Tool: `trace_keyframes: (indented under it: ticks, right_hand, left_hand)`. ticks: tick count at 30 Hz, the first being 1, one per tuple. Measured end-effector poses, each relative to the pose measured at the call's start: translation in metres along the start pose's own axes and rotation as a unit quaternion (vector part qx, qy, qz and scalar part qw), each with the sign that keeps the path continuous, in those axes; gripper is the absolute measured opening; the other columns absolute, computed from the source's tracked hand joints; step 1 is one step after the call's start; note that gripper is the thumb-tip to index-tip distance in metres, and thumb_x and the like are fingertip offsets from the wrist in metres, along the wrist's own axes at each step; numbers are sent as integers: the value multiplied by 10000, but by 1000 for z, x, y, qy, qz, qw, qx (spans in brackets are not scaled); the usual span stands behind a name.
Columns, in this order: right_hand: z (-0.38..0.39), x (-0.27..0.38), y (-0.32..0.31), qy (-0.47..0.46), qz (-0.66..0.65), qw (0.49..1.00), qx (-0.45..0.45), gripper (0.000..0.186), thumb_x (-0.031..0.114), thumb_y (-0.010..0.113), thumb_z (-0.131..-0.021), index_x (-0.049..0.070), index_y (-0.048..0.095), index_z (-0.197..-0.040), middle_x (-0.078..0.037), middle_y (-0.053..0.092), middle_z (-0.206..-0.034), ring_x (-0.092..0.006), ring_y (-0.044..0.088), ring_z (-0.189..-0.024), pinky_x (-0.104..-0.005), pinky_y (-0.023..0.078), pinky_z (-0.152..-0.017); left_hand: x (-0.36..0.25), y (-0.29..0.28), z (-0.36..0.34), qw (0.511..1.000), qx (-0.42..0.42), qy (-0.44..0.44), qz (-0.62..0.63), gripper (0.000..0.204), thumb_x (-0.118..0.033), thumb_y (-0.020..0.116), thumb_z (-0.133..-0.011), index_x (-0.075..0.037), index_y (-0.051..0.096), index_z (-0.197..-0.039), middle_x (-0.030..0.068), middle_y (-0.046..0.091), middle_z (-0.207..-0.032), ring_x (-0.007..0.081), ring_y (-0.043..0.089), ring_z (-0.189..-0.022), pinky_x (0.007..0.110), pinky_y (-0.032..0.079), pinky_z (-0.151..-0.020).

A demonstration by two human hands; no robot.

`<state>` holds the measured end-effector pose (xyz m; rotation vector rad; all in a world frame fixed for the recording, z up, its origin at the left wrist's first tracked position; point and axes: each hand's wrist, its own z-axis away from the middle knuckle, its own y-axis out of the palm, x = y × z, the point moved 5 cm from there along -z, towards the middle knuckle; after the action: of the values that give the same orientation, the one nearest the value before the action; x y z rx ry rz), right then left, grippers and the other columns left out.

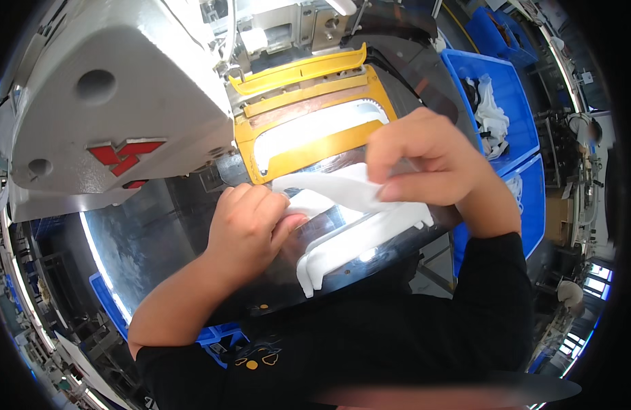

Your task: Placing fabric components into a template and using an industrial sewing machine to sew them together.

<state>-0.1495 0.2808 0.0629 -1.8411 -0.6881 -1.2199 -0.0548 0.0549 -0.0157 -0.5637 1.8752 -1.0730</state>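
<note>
A white strip of fabric (332,188) stretches between my two hands above the shiny metal table. My left hand (247,222) is closed on its left end, the thumb lying along the near side. At the other end my right hand (425,160) pinches the strip between thumb and fingers. Nearer to me, several similar white fabric pieces (360,239) lie stacked on the table. Just beyond my hands sits a yellow clamp frame (315,154) with a curved opening, white material showing inside it.
A large white sewing machine head (117,102) fills the left side. Behind the frame, a yellow bar (298,72) and metal machine parts stand. At the right is a blue bin (527,130) with white and black cloth, and another blue bin (534,212) sits nearer.
</note>
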Motion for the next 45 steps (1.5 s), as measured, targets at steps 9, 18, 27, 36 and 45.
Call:
trace_keyframes:
  ticks: [9,18,27,36,45]
  right_hand:
    - [-43,-4,-8,41,49,996,68,180,180,815,-939,8,764,-953,-77,744,-848,-169,684,-747,-322,509,-679]
    - [-61,-82,-8,226,213,951,-6,198,207,817,-947,19,764,-982,-72,730,-846,-156,665,-802,-324,519,-742]
    - [-60,-85,-10,213,246,945,-21,208,210,815,-936,10,771,-972,-108,746,-856,-189,692,-813,-338,529,-748]
    - [-61,-81,-12,210,281,936,-19,234,265,818,-913,38,781,-956,-182,766,-910,-325,742,-896,-422,557,-812]
    - [-51,-76,-16,238,321,915,-52,262,291,826,-908,46,758,-971,-168,747,-884,-324,736,-870,-423,550,-778]
  left_hand:
    - [-9,-11,-1,997,-27,70,4,498,-511,866,-828,-64,733,-1002,69,664,-927,264,635,-832,394,462,-740]
    - [-3,-26,2,988,-85,39,-121,443,-384,874,-817,-61,796,-1110,37,634,-863,234,611,-816,381,460,-838]
    - [8,-20,0,985,-49,-21,-164,609,-445,847,-844,-103,777,-1342,12,584,-976,227,559,-943,411,419,-880]
    - [9,-19,-3,984,-23,-37,-170,639,-414,857,-830,-81,761,-1366,48,590,-1038,263,563,-983,421,441,-948]
    - [13,-19,-15,982,21,24,-188,510,-325,806,-877,-33,754,-1293,65,670,-1460,265,592,-1139,447,425,-1074]
